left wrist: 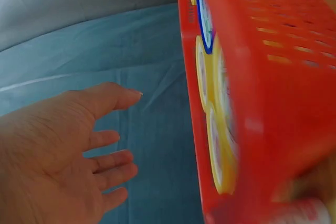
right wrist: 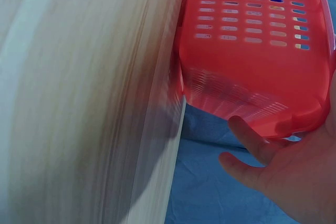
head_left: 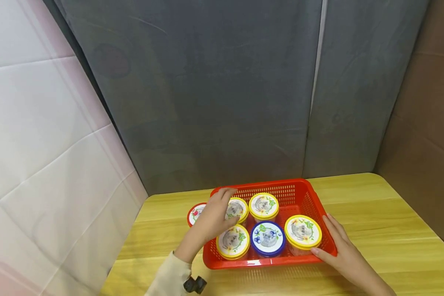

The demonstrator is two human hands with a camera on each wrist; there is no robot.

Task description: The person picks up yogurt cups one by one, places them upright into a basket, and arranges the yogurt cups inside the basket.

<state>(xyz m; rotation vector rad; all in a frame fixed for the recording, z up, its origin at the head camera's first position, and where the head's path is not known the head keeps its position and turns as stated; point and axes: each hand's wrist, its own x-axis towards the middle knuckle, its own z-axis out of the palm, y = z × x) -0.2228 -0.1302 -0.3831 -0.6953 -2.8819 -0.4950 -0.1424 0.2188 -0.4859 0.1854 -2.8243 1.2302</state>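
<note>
A red plastic basket (head_left: 260,262) holds several lidded tubs. Yellow lids top most of them, such as the right-hand tub (head_left: 303,231); a blue-lidded tub (head_left: 268,238) sits in the front middle. My left hand (head_left: 211,216) hovers over the basket's left end, partly hiding a yellow-lidded tub (head_left: 237,210). Its fingers are spread and hold nothing in the left wrist view. My right hand (head_left: 342,250) grips the basket's right front corner, thumb over the rim by the right tub and fingers along the outside. A red-lidded tub (head_left: 194,213) stands left of the basket, partly covered by my left hand.
The basket rests on a wood-grain table (head_left: 377,213). A dark grey cloth wall (head_left: 214,94) rises behind it, with a white cloth wall (head_left: 40,144) at left and a brown one (head_left: 429,123) at right.
</note>
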